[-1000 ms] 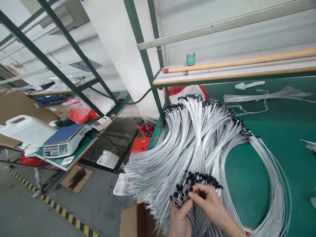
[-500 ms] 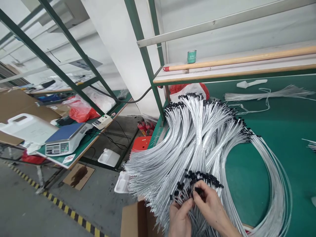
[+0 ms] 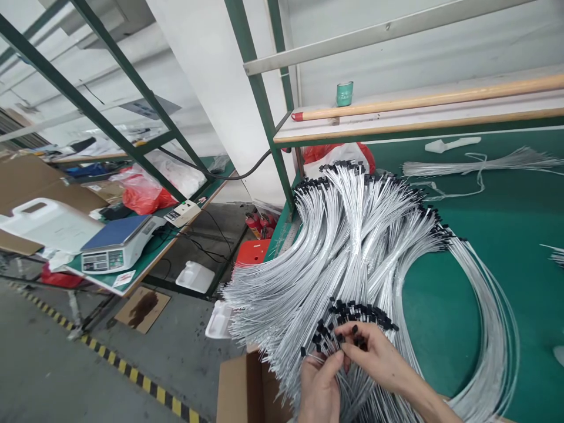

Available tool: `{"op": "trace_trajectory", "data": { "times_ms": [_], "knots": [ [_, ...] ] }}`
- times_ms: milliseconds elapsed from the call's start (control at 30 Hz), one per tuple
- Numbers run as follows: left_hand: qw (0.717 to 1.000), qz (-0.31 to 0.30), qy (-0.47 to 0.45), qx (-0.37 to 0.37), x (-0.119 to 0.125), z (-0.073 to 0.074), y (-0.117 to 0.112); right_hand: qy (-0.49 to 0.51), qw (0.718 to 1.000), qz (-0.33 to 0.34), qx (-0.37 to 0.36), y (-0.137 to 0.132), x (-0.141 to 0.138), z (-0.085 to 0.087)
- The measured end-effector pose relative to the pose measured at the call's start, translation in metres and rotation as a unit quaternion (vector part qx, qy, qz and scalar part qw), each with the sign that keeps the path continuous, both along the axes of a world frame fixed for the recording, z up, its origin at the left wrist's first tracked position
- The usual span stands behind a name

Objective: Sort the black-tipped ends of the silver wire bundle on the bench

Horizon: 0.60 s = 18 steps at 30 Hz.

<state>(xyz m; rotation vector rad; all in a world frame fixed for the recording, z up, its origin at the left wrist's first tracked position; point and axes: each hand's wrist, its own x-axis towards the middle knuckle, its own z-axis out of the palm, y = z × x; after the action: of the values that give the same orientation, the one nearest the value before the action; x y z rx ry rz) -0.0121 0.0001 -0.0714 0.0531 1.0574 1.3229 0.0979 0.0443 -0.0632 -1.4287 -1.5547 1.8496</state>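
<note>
A big heap of thin grey-white wires with small black connectors on their ends covers the left part of the green table. At its near edge my left hand is closed around a bunch of these wires, just below their black connectors. My right hand is beside it, thumb and fingers pinched among the wire ends, with a few black connectors showing between the fingers. Exactly which wires the right fingertips grip is partly hidden. More connectors fan out just beyond both hands.
Below the table's near edge stands an open cardboard box. A shelf with a wooden pole and a green tape roll spans the back. A tied wire bundle lies back right. Leftward, a scale sits on another table.
My right hand's fingers have shifted slightly left among the connectors, and more of its forearm shows. My left hand stays around the bunch. The heap lies as before.
</note>
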Motion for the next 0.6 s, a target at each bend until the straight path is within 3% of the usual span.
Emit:
{"op": "trace_trajectory", "data": {
  "times_ms": [200, 433, 600],
  "knots": [
    [0.999, 0.030, 0.000, -0.033, -0.002, -0.006, -0.003, 0.020, 0.995, 0.095, 0.004, 0.006, 0.006, 0.011],
    [1.000, -0.016, 0.001, 0.013, -0.004, 0.001, -0.002, -0.078, 0.988, 0.106, 0.075, 0.004, 0.010, 0.009],
    [0.999, -0.032, -0.006, 0.009, -0.005, 0.010, 0.001, -0.088, 0.988, 0.088, 0.096, 0.003, 0.008, 0.006]
  ]
}}
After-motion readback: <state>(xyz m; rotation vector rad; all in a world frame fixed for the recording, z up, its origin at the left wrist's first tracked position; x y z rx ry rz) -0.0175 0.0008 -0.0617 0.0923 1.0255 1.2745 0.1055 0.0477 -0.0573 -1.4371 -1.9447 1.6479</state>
